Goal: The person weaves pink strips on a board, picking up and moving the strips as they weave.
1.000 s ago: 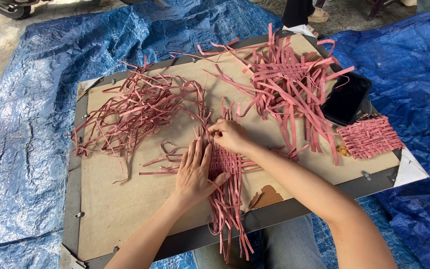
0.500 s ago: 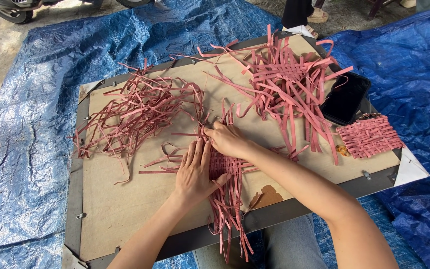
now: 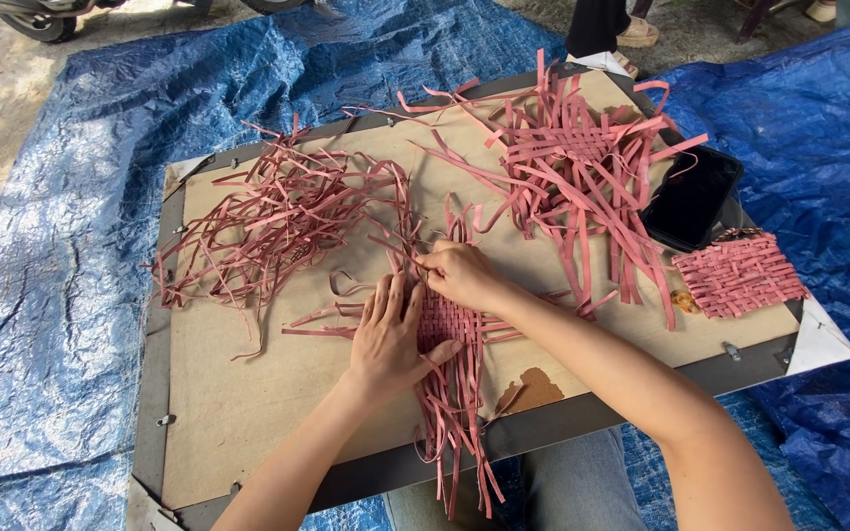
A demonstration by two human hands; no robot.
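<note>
Now the left hand (image 3: 391, 339) lies flat, fingers spread, pressing down on the half-woven pink mat (image 3: 450, 329) at the middle of the brown board (image 3: 248, 413). Right hand (image 3: 459, 275) sits at the mat's top edge, fingertips pinched together on a pink strip (image 3: 455, 221). Loose strips (image 3: 268, 221) are heaped to the left, a finished woven square (image 3: 740, 275) and a black phone (image 3: 693, 197) well off to the right.
</note>
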